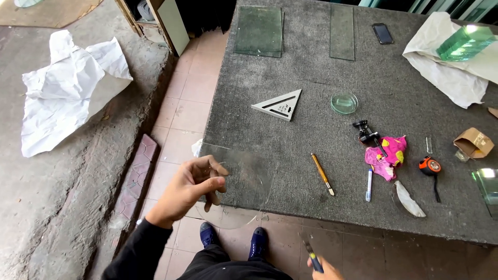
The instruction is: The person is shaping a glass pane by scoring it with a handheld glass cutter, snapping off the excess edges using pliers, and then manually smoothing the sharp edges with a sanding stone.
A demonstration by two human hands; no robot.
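Glass pane (244, 181), clear with a curved lower edge, hangs over the table (290, 67) edge, pinched by the left hand (194, 186), while the right hand (324, 268) grips a small tool (311, 254).

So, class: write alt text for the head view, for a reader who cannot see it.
A person's left hand holds a clear glass pane at the edge of a grey table, while the right hand grips a small tool. On the table lie a set square, a glass cutter, a pen, a tape measure and more glass.
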